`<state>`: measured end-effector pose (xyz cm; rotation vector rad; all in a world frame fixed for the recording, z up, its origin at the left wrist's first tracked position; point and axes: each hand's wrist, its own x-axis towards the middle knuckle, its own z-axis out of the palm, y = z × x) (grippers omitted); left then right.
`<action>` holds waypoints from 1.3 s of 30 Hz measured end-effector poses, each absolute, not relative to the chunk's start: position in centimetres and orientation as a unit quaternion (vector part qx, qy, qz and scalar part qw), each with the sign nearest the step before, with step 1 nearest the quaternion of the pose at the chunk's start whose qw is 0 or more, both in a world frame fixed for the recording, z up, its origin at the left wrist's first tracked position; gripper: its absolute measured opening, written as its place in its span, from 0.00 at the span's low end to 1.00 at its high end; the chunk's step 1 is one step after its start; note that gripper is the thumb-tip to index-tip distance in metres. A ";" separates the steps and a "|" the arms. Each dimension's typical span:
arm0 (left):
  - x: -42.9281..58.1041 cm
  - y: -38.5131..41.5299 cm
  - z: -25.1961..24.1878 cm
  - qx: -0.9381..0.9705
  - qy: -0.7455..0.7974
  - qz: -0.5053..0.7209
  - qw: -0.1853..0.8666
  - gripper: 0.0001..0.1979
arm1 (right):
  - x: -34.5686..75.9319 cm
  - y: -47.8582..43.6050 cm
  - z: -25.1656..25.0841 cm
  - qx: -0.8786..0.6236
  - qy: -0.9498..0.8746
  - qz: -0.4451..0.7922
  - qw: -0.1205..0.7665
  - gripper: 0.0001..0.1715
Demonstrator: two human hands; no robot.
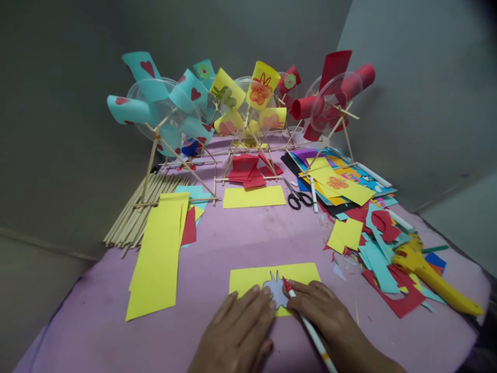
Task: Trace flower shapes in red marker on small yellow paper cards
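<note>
A yellow paper strip (298, 271) lies on the purple tabletop in front of me. On it rests a pale lavender butterfly-shaped cutout (277, 291) with a dark outline and two feelers pointing away from me. My left hand (243, 329) lies flat over the strip's left part, fingers stretched out, with fingertips against the cutout's left side. A white felt-tip marker (316, 339) with a red tip is in my right hand (330, 311). Its tip stands at the cutout's upper right edge, and the right hand rests on the strip's right end.
Paper pinwheels on stick frames, blue (151, 111), yellow (248, 103) and red (334, 98), stand at the back. Yellow strips (159, 254) and wooden sticks (135, 217) lie left. Scissors (298, 199), paper scraps (378, 259) and a yellow glue gun (435, 277) lie right.
</note>
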<state>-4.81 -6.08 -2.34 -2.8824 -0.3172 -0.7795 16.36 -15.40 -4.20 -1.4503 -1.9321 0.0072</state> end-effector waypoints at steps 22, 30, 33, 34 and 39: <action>-1.5 -5.5 -4.9 -0.964 -0.068 -0.215 0.143 0.16 | 17.6 -14.8 -3.2 -0.553 -0.750 -0.050 0.358 0.19; -2.1 -5.5 -6.6 -0.968 -0.082 -0.212 0.108 0.16 | 16.6 -12.7 -4.2 -0.520 -0.782 -0.103 0.329 0.18; -2.3 -5.4 -7.5 -0.965 -0.082 -0.224 0.110 0.20 | 16.8 -12.8 -4.7 -0.520 -0.781 -0.118 0.325 0.20; -2.3 -5.4 -7.6 -0.964 -0.082 -0.229 0.108 0.21 | 16.9 -12.8 -4.7 -0.520 -0.780 -0.118 0.327 0.22; -2.4 -5.1 -6.8 -0.960 -0.112 -0.252 0.040 0.16 | 16.8 -12.9 -5.0 -0.533 -0.773 -0.058 0.338 0.24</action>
